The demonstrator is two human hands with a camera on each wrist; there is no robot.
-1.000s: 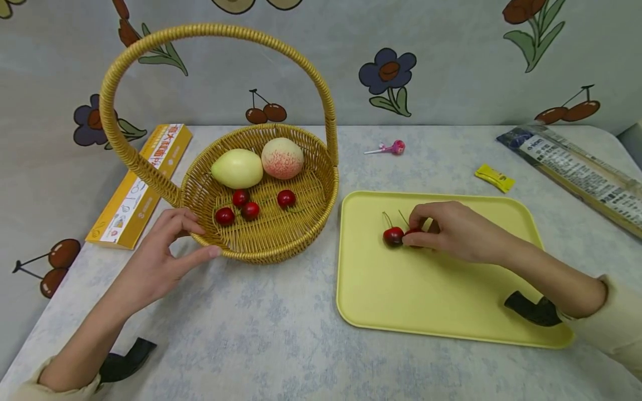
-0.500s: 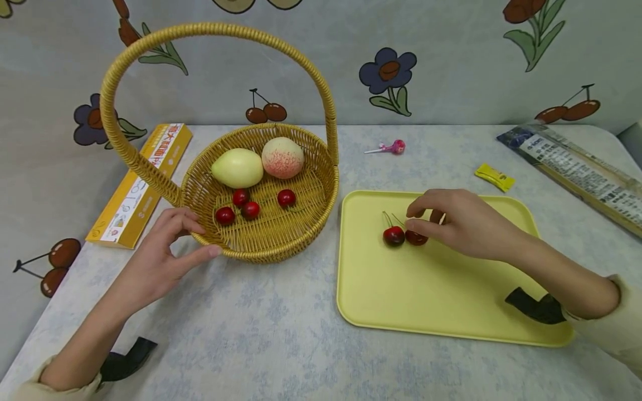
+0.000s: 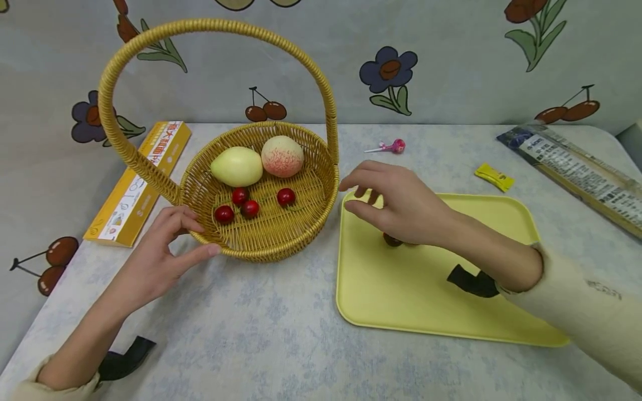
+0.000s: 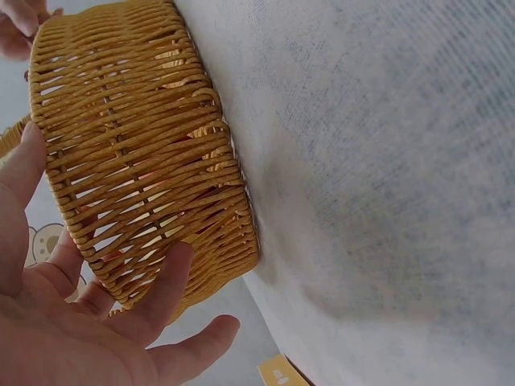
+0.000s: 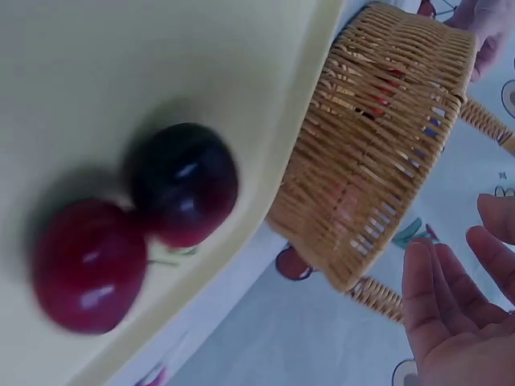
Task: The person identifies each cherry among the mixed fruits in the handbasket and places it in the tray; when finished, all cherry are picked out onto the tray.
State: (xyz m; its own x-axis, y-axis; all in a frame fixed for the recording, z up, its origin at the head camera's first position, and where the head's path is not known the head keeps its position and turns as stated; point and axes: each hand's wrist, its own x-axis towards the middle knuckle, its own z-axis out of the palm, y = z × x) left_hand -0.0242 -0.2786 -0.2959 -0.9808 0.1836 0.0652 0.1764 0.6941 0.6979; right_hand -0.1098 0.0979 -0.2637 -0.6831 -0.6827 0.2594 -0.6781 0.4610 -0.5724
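Observation:
My left hand (image 3: 155, 259) holds the near-left rim of a yellow wicker basket (image 3: 296, 240), thumb and fingers on its edge. In the basket lie a pale green pear-like fruit (image 3: 238, 166), a peach (image 3: 282, 156) and several red cherries (image 3: 249, 209). My right hand (image 3: 401, 206) hovers over the left part of a yellow tray (image 3: 401, 295), close to the basket, its fingers loosely bent with nothing between them. Beneath it, two cherries rest on the tray, mostly hidden in the head view; the right wrist view shows a dark cherry (image 5: 185, 185) touching a redder cherry (image 5: 90, 265).
Behind the tray lie a pink lollipop (image 3: 396, 146) and a small yellow wrapped packet (image 3: 494, 177). A long printed package (image 3: 582, 172) lies at the far right. An orange-and-white box (image 3: 137, 186) stands left of the basket. A patterned cloth wall closes the back.
My right hand has let go of the right-hand cherry on the tray and moved left and back toward the basket, empty. My left hand stays on the basket rim.

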